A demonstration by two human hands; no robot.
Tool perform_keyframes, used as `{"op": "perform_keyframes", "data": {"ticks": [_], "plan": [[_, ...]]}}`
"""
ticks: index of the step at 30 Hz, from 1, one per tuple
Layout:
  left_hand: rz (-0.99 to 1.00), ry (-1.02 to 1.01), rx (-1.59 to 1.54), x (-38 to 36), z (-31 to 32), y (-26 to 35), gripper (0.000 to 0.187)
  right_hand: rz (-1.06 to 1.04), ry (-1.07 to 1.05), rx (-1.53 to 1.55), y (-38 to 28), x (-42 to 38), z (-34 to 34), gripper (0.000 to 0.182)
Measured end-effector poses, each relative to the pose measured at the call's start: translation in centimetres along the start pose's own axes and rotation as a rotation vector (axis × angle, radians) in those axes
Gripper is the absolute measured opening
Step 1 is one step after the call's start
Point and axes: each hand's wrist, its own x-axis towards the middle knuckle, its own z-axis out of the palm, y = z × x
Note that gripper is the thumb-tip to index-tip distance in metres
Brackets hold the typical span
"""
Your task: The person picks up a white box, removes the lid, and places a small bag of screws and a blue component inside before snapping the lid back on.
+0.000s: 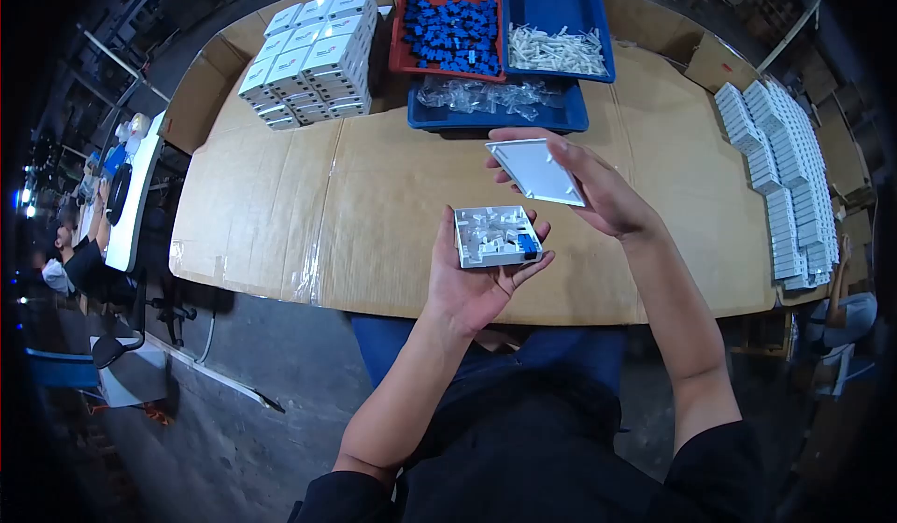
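My left hand (472, 285) is closed around a shallow white plastic box (488, 263), its open side facing up. Inside lie a clear plastic bag, small white parts and a blue connector (529, 245) at the right corner. Above and to the right, my right hand (598, 182) grips a flat white square cover (536, 171), tilted so that its inner side with small corner tabs faces me. The cover and the box are apart.
On the cardboard-covered table (392, 172) stand stacked white boxes (318, 56), a red tray (402, 51) of blue connectors, a blue tray (553, 0) of white parts and a lower blue tray (439, 124) of clear bags. Piled white housings (780, 186) line the right edge. A person (89, 252) sits left.
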Motion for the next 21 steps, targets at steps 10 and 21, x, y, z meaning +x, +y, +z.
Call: {"op": "perform_keyframes", "data": {"ticks": [10,21], "plan": [[-0.022,-0.089,0.027,1.0,-0.6,-0.8,0.081,0.150,-0.059,-0.337,1.2,-0.1,0.3,0.068],[0.009,0.072,0.118,0.8,0.2,-1.0,0.087,0.170,-0.158,-0.456,1.7,-0.3,1.2,0.065]]}}
